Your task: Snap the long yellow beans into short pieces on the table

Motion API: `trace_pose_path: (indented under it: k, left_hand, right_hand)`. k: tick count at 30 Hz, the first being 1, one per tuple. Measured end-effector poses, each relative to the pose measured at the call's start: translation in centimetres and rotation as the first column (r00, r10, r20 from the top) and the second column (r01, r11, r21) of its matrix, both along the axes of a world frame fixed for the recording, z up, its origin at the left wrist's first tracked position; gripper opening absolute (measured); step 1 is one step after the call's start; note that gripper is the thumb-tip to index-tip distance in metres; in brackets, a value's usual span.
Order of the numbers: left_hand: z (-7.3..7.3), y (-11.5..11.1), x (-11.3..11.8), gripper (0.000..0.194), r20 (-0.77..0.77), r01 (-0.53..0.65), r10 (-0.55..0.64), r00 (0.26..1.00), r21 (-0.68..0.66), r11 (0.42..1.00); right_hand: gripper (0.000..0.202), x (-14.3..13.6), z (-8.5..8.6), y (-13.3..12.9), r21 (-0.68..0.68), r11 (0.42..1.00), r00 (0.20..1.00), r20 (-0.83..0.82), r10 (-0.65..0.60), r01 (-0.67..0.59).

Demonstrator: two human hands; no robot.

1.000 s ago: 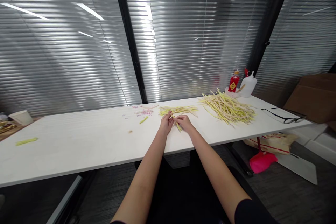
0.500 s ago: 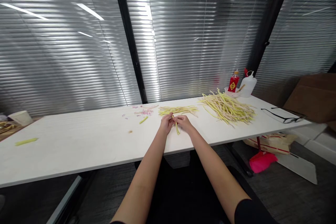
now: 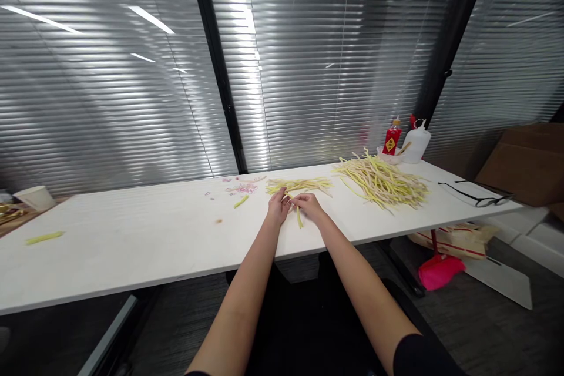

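Around the upper part of a thin yellow-green stalk [image 3: 299,220], possibly more than one strand, my left hand [image 3: 277,207] is closed. My right hand [image 3: 310,206] pinches the same stalk just beside it, fingertips close to those of the left. Its lower end hangs toward the table's front. Behind my hands lies a row of similar stalks [image 3: 308,184]. A short cut bundle [image 3: 241,201] rests left of my left hand, near scattered pink and purple loops [image 3: 244,188] that look like rubber bands. The fingers hide the middle of the held piece.
A large heap of stalks [image 3: 383,181] is on the right of the white table [image 3: 154,235]. Behind it stand a red bottle [image 3: 392,138], a white squeeze bottle [image 3: 416,144] and a bowl [image 3: 388,158]. Glasses [image 3: 484,201] lie at the right end; another bundle [image 3: 44,238] lies far left.
The fingers of my left hand have shifted slightly left and up, and the stalk's hanging end has swung a little to the right. My right hand stays nearly in place.
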State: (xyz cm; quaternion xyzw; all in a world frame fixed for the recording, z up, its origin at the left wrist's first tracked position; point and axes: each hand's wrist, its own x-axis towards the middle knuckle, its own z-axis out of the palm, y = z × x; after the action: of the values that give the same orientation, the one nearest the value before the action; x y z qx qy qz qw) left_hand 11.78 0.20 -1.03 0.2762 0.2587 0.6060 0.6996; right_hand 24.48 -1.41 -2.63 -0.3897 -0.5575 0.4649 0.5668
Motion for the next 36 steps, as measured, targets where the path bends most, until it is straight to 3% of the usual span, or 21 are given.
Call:
trace_pose_path:
  k: [13,21,29,36]
  left_hand:
    - [-0.1,0.1,0.0,0.036,0.012,-0.040,0.040,0.999,0.000,0.999]
    - [-0.4,0.3,0.1,0.035,-0.060,0.109,-0.107,0.992,0.038,0.993]
    - [-0.3,0.1,0.1,0.031,-0.025,0.066,-0.064,0.998,0.054,0.996]
    - [-0.1,0.2,-0.1,0.031,0.046,0.007,-0.005,0.999,-0.045,0.999]
  right_hand:
    - [0.023,-0.1,0.5,-0.4,-0.036,0.999,1.000,0.023,0.018,-0.017]
    - [0.022,-0.1,0.1,0.0,-0.021,0.998,0.998,-0.046,0.051,-0.052]
    - [0.025,-0.1,0.5,0.0,-0.039,0.999,0.969,-0.246,-0.007,-0.003]
    - [0.038,0.2,1.2,-0.7,-0.090,0.977,0.899,-0.416,0.137,-0.191]
